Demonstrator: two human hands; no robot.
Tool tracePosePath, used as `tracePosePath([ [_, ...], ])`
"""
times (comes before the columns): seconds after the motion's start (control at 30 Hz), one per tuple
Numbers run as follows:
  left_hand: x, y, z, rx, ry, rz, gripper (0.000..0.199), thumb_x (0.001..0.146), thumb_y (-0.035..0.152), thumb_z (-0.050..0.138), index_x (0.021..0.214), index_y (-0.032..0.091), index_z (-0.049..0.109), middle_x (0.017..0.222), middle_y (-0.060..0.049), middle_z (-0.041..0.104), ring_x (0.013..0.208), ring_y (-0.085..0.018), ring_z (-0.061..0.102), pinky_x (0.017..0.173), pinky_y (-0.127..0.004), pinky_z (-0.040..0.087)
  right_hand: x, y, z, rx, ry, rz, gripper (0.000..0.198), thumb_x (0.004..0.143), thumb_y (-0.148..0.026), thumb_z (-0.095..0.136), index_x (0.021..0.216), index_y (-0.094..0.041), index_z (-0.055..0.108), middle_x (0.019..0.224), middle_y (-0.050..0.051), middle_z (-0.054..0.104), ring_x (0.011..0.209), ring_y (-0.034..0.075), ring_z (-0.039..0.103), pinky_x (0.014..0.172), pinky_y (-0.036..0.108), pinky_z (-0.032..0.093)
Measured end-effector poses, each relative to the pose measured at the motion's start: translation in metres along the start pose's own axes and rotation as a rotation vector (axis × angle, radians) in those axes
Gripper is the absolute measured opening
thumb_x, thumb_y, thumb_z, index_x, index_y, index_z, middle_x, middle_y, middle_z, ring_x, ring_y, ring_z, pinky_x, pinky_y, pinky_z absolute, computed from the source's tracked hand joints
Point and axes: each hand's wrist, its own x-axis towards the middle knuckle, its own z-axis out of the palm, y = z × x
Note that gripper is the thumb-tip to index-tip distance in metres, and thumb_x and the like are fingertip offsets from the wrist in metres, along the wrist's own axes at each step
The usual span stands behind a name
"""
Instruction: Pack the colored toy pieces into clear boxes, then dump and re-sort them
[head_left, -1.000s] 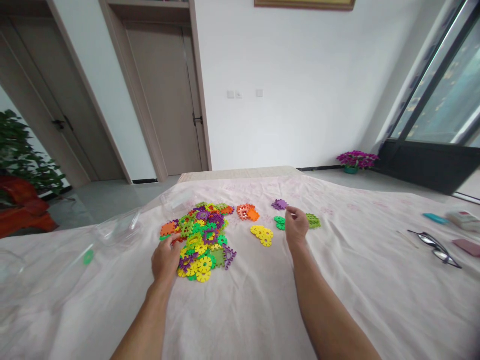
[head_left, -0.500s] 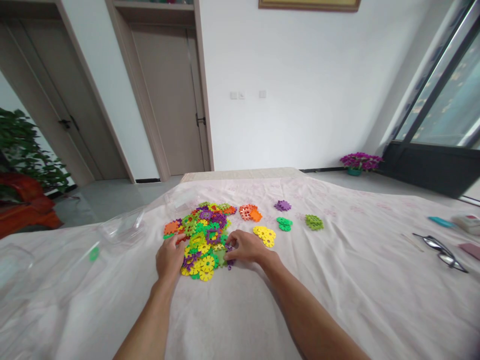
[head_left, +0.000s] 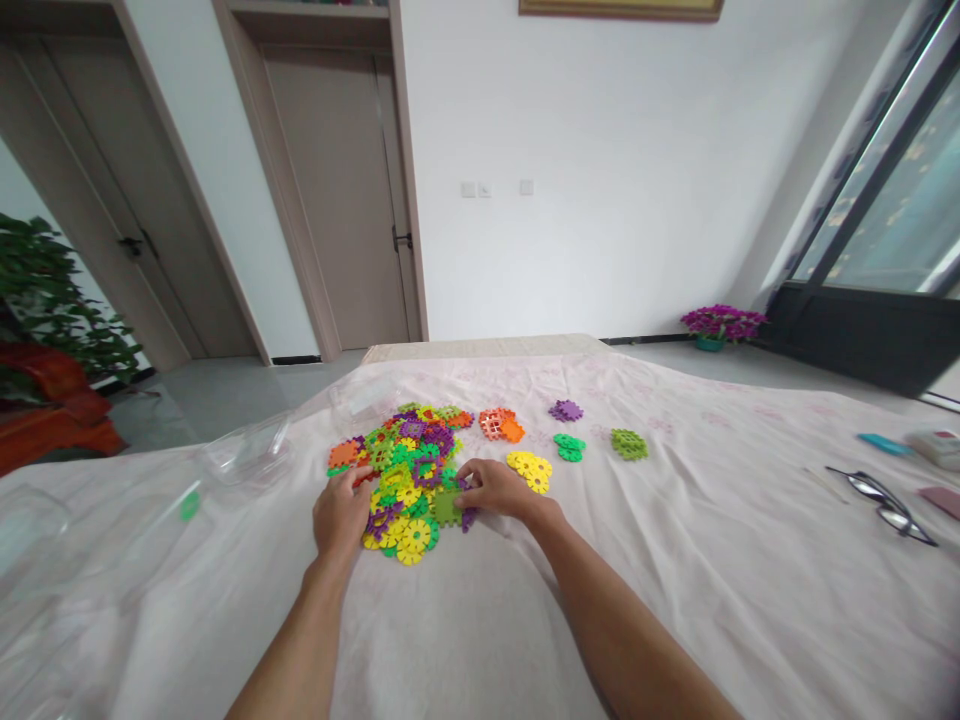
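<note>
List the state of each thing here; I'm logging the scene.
Left hand: resting on the mixed pile's left edge.
Right hand: fingers on a purple piece at the pile's right edge.
Mixed pile: heaped, unsorted.
Orange group: set apart.
Yellow group: set apart.
Purple group: set apart.
Glasses: unfolded, lying flat.
Door: closed.
</note>
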Motion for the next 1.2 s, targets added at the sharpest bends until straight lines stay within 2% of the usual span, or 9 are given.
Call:
tracePosePath([
  [0.13,0.000,0.000,0.000,0.002,-0.015,-0.011,0.034,0.089,0.030,0.047,0.112,0.026,0.072,0.122,-0.007,0.069,0.112,-0.027,0.065,0.098,-0.039,0.049,0.001,0.002,-0.004,0.006,0.099,-0.007,0.018,0.081,-0.032,0.069,0.096,-0.024,0.074,0.071,-0.003,0.067,0.063,0.013,0.059,0.057,0.022,0.034],
  [0.33,0.001,0.000,0.000,0.002,-0.018,-0.023,0.035,0.088,0.032,0.048,0.113,0.027,0.072,0.123,-0.007,0.069,0.110,-0.027,0.065,0.098,-0.040,0.049,0.000,0.008,-0.015,-0.200,0.177,0.070,0.012,0.083,-0.029,0.064,0.080,-0.024,0.075,0.071,0.000,0.070,0.066,0.014,0.059,0.058,0.023,0.033],
  [0.43,0.001,0.000,0.000,0.004,-0.018,-0.021,0.036,0.088,0.032,0.047,0.114,0.027,0.072,0.124,-0.008,0.068,0.110,-0.027,0.065,0.098,-0.041,0.049,0.002,0.017,-0.016,-0.082,0.167,0.078,0.012,0.082,-0.026,0.062,0.077,-0.022,0.072,0.065,-0.001,0.066,0.060,0.012,0.057,0.055,0.021,0.034],
  [0.6,0.001,0.001,0.000,0.017,-0.018,-0.026,0.036,0.088,0.033,0.048,0.114,0.027,0.072,0.123,-0.007,0.069,0.109,-0.027,0.066,0.097,-0.040,0.049,0.005,0.028,-0.015,0.259,0.032,0.145,0.018,0.077,-0.014,0.056,0.089,-0.019,0.068,0.062,-0.004,0.061,0.050,0.010,0.052,0.047,0.018,0.037],
  [0.83,0.000,0.001,0.001,0.011,-0.009,-0.021,0.035,0.090,0.030,0.047,0.114,0.026,0.071,0.122,-0.007,0.068,0.108,-0.025,0.065,0.097,-0.038,0.049,0.007,0.028,-0.011,0.228,0.083,0.074,0.018,0.074,-0.012,0.055,0.089,-0.018,0.062,0.063,-0.005,0.059,0.052,0.008,0.051,0.048,0.016,0.035],
  [0.93,-0.003,0.010,-0.002,0.001,0.155,0.105,0.032,0.091,0.026,0.047,0.112,0.023,0.072,0.123,-0.009,0.068,0.114,-0.025,0.062,0.101,-0.037,0.046,0.007,0.022,-0.010,0.228,0.115,-0.005,0.015,0.076,-0.013,0.055,0.089,-0.019,0.060,0.065,-0.005,0.060,0.056,0.009,0.053,0.051,0.018,0.036],
  [1.03,-0.011,0.026,-0.006,-0.049,0.288,0.361,0.028,0.095,0.030,0.048,0.108,0.022,0.072,0.118,-0.009,0.070,0.114,-0.024,0.061,0.105,-0.037,0.042,0.007,0.013,-0.009,0.314,0.121,-0.122,0.014,0.078,-0.015,0.055,0.090,-0.019,0.059,0.066,-0.005,0.059,0.059,0.010,0.054,0.054,0.019,0.038],
  [1.1,-0.019,0.038,-0.007,-0.088,0.264,0.537,0.025,0.096,0.035,0.051,0.105,0.022,0.072,0.109,-0.007,0.072,0.107,-0.023,0.062,0.101,-0.037,0.043,0.006,0.007,-0.008,0.360,0.111,-0.192,0.013,0.079,-0.017,0.056,0.091,-0.019,0.059,0.065,-0.006,0.056,0.058,0.010,0.052,0.054,0.019,0.038],
  [1.2,-0.030,0.052,-0.003,-0.121,0.149,0.728,0.023,0.095,0.038,0.056,0.103,0.022,0.071,0.097,-0.005,0.073,0.094,-0.022,0.064,0.091,-0.036,0.046,0.006,-0.001,-0.004,0.354,0.082,-0.233,0.013,0.081,-0.018,0.059,0.093,-0.018,0.062,0.064,-0.005,0.055,0.056,0.009,0.051,0.052,0.019,0.037],
])
